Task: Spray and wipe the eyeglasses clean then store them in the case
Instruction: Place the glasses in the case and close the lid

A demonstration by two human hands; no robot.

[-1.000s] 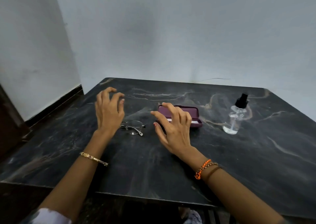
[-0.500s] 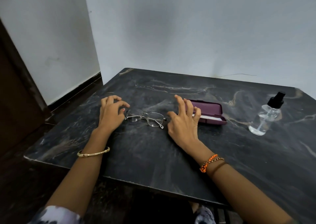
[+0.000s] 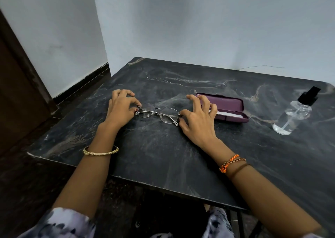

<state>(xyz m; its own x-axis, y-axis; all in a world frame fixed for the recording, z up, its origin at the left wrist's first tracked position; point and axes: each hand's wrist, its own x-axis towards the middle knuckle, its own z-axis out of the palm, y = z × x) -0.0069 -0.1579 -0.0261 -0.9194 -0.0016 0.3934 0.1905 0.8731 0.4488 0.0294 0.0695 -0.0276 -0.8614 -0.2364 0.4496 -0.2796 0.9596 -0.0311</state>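
A: What fills the view?
B: A dark marble table (image 3: 163,156) against pale walls.

A: On it?
B: A purple case (image 3: 230,107), lid up; well right of it, a clear spray bottle (image 3: 291,118), upright.

A: The eyeglasses (image 3: 157,112)?
B: Flat on the table, just left of the case.

A: Hands?
B: Left hand (image 3: 120,109) pinches the frame's left end. Right hand (image 3: 197,121) touches the right end, fingers spread; whether it grips, I cannot tell.
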